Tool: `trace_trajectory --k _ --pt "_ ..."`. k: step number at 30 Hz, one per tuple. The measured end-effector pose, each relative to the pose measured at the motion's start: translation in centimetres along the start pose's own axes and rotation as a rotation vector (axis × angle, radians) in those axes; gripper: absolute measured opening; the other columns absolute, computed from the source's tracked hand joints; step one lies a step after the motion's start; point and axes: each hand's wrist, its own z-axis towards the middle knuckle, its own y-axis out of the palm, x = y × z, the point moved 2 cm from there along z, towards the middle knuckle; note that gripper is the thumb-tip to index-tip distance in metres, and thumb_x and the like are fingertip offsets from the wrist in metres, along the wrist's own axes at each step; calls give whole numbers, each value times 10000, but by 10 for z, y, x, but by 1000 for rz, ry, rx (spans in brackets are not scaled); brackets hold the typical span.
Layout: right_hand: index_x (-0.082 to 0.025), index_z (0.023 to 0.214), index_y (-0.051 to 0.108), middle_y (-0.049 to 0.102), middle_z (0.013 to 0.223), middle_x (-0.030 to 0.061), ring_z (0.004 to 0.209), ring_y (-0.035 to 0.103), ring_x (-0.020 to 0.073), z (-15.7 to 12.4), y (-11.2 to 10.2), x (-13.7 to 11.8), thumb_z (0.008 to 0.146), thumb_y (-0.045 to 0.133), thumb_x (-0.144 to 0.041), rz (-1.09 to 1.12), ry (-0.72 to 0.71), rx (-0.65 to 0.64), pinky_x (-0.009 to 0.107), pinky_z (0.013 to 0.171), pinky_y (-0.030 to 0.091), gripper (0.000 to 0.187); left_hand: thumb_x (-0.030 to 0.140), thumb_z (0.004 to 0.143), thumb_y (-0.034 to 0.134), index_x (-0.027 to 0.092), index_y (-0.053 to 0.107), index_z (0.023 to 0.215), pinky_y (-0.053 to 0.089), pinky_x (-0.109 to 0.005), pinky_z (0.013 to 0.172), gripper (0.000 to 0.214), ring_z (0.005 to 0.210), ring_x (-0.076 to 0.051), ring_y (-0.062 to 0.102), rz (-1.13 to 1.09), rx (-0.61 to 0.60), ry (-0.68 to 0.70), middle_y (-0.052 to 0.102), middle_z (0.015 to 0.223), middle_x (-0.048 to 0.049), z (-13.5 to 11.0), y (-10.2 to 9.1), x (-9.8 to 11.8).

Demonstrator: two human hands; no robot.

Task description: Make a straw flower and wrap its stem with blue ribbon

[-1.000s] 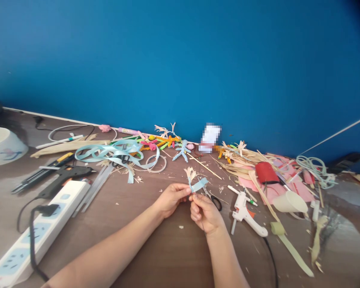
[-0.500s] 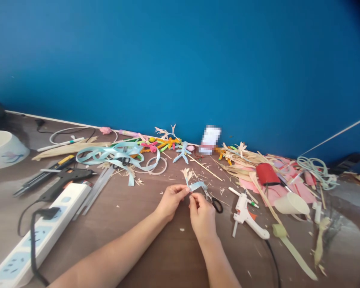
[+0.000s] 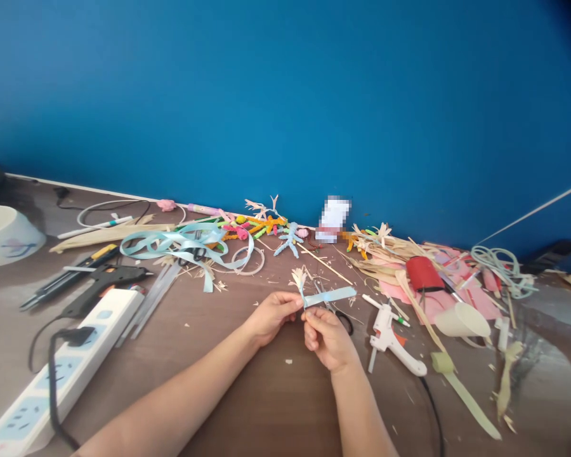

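Note:
A small pale flower [image 3: 298, 277] with a fringed head stands upright between my hands, its thin stem wrapped in light-blue ribbon. My left hand [image 3: 278, 315] pinches the wrapped stem from the left, just below the head. From below and to the right, my right hand [image 3: 329, 337] is closed with thumb and forefinger on the lower stem. The free end of the blue ribbon [image 3: 339, 294] sticks out to the right above my right hand. Scissors [image 3: 345, 322] with black handles lie on the table behind that hand, partly covered by hand and ribbon.
A white glue gun [image 3: 389, 336] lies right of my hands. On the left are a power strip [image 3: 71, 374], a black glue gun [image 3: 107, 285] and a loose blue ribbon pile [image 3: 181, 240]. A paper cup [image 3: 464, 322] and red spool [image 3: 423, 275] are at the right.
The ribbon's free end, bent before, now stretches out straight to the right. My right hand has turned and lowered slightly, its fingers now curled beneath the ribbon.

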Motion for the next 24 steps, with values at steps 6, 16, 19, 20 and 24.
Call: trace_trajectory --k 6,16,19,20,24 --pt "-142 666 544 422 368 -96 275 307 10 -2 2 4 655 678 -296 194 120 -119 152 329 205 204 275 643 674 102 628 626 329 -233 598 179 548 -88 445 -75 -57 -30 549 560 -16 -2 1 0" --pt "-142 694 541 353 373 -113 277 234 5 -4 6 9 681 659 -277 290 216 -274 147 316 180 180 258 600 708 124 617 622 360 -244 630 163 567 -97 490 -164 -114 -25 554 577 -7 -6 3 3" --pt "-147 699 546 343 372 -118 271 225 3 -5 8 9 682 656 -283 275 194 -269 144 311 183 176 236 598 707 124 619 627 367 -251 641 145 572 -98 503 -205 -106 -28 574 613 -13 -6 3 2" --pt "-148 699 548 349 370 -117 267 232 5 -4 9 8 684 653 -291 251 166 -249 145 309 188 178 229 603 702 124 616 622 367 -249 634 137 562 -96 501 -222 -91 -31 572 597 -10 -5 2 1" --pt "-146 709 564 442 392 -81 280 332 27 -2 8 4 717 614 -326 -37 -59 -43 156 319 229 187 183 610 687 127 597 594 352 -226 582 107 515 -81 478 -260 35 -34 536 512 16 -1 -3 -5"
